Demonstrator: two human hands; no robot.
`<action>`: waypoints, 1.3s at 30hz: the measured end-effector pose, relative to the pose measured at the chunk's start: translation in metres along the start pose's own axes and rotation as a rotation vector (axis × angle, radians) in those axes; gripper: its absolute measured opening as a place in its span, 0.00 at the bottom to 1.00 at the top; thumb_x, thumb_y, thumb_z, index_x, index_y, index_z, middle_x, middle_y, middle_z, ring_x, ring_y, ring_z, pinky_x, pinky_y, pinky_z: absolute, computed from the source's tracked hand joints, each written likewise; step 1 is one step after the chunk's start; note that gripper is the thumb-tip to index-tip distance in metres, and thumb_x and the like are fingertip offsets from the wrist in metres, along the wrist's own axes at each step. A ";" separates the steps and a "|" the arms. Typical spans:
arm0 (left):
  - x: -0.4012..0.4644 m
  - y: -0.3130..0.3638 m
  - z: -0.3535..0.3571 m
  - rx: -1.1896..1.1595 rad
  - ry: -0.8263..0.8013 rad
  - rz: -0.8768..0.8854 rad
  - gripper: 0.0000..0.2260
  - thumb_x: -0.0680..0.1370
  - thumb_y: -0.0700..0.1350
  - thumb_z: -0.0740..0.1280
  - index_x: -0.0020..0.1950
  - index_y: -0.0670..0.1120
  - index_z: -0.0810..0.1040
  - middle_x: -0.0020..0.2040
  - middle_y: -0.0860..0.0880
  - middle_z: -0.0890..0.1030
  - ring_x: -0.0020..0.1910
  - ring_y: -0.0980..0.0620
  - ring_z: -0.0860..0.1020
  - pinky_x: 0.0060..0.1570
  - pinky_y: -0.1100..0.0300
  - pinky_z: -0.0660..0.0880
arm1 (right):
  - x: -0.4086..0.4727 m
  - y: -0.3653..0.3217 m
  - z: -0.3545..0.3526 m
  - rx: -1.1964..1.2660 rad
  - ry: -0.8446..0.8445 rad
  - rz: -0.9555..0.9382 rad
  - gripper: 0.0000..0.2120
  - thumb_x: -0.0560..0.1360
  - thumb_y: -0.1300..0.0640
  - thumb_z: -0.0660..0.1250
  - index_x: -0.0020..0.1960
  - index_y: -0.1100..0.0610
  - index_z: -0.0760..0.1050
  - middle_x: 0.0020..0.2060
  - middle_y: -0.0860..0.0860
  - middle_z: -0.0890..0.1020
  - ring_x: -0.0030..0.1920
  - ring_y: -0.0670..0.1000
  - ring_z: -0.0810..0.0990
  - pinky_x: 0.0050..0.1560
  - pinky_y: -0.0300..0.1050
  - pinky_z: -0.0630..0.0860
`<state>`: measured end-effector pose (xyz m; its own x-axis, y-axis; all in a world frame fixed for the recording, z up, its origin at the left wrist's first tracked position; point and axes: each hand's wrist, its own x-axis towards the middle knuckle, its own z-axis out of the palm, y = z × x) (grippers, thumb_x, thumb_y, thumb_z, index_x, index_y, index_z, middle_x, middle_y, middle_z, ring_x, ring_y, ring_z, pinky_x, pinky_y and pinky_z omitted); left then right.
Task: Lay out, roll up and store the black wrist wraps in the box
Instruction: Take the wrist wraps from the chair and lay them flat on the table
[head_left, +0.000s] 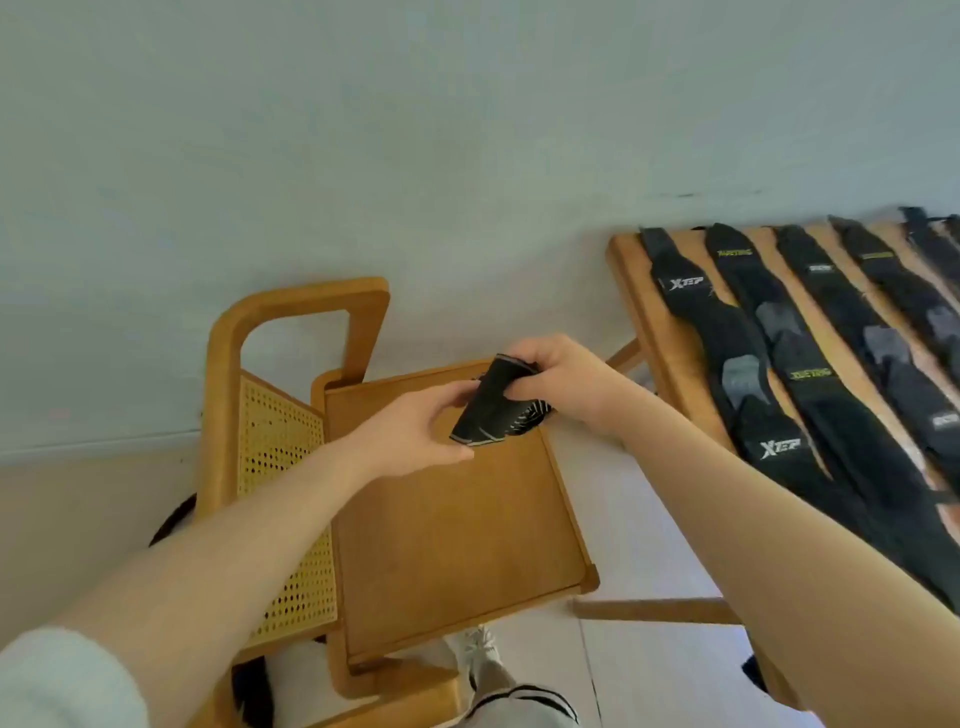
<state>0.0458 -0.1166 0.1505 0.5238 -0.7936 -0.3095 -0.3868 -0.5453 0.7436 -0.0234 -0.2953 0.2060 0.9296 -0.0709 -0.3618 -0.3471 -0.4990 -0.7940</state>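
A black wrist wrap (488, 405) with grey edging hangs bunched between both hands above a wooden chair seat (457, 540). My right hand (561, 384) grips its upper end with curled fingers. My left hand (415, 436) pinches its lower left edge between thumb and fingers. Several long black wrist wraps (769, 364) lie flat side by side on the wooden table (631, 280) at the right, some with white or yellow logos. No box is in view.
The chair has a cane side panel (280, 509) and a curved wooden backrest (291, 322). A pale wall fills the upper view. My foot in a light shoe (478, 649) stands on the pale floor below the seat.
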 end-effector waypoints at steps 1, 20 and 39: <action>-0.006 0.010 -0.003 -0.056 0.047 -0.003 0.20 0.74 0.44 0.71 0.64 0.56 0.71 0.59 0.59 0.77 0.58 0.63 0.74 0.63 0.61 0.69 | -0.010 -0.009 -0.010 0.066 0.041 0.015 0.07 0.74 0.65 0.66 0.48 0.56 0.79 0.44 0.54 0.83 0.47 0.56 0.81 0.48 0.51 0.78; -0.041 0.121 -0.006 -1.197 0.103 -0.333 0.06 0.80 0.34 0.58 0.56 0.38 0.71 0.44 0.41 0.79 0.40 0.50 0.80 0.38 0.55 0.77 | -0.114 0.028 0.057 0.309 0.348 0.393 0.35 0.74 0.31 0.56 0.72 0.53 0.63 0.67 0.50 0.71 0.67 0.52 0.70 0.67 0.47 0.65; -0.051 0.104 0.049 -0.687 -0.006 -0.587 0.05 0.79 0.37 0.62 0.54 0.38 0.75 0.42 0.45 0.80 0.40 0.51 0.80 0.41 0.58 0.76 | -0.208 0.069 0.040 0.528 0.448 0.266 0.05 0.77 0.56 0.65 0.51 0.56 0.77 0.45 0.52 0.83 0.48 0.49 0.82 0.53 0.44 0.77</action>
<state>-0.0586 -0.1461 0.2145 0.4892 -0.4411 -0.7524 0.4811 -0.5830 0.6547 -0.2458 -0.2800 0.2073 0.7284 -0.5332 -0.4303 -0.4761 0.0578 -0.8775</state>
